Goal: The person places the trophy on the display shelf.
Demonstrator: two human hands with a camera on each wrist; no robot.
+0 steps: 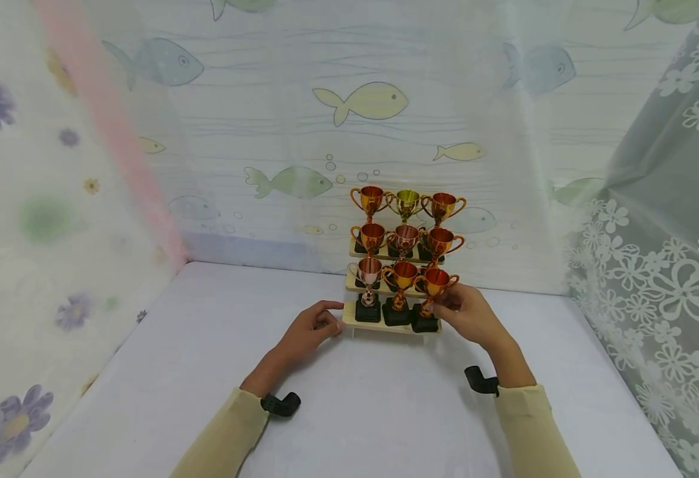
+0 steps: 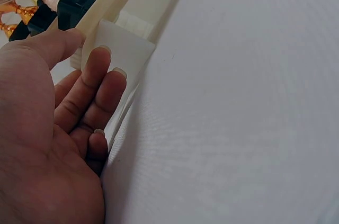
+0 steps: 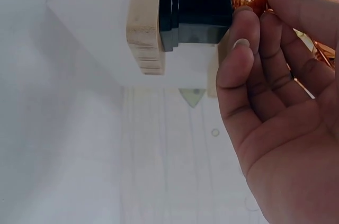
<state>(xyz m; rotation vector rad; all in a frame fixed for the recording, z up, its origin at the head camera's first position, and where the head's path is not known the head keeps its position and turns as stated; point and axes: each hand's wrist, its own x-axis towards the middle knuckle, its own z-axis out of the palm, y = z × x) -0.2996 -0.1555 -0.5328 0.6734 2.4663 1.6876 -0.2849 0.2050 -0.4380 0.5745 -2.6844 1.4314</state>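
Observation:
A small three-tier wooden stand [image 1: 358, 325] holds several toy trophy cups on black bases. At the right end of its bottom tier, my right hand [image 1: 471, 315] pinches the stem of an orange-bronze trophy [image 1: 436, 282]. That trophy's black base [image 3: 198, 7] sits at the board's end, slightly over its edge. My left hand [image 1: 310, 332] steadies the stand's left end, thumb and index finger at the bottom board and the other fingers curled [image 2: 98, 89] beside the white side support [image 2: 124, 44]. Nearest to it is a rose-coloured trophy [image 1: 369, 272], with another orange one [image 1: 403, 275] in the middle.
A white cloth covers the table [image 1: 379, 411]. Behind the stand hangs a curtain [image 1: 289, 133] printed with fish. Flowered sheets close off the left [image 1: 56, 232] and right [image 1: 672, 279] sides.

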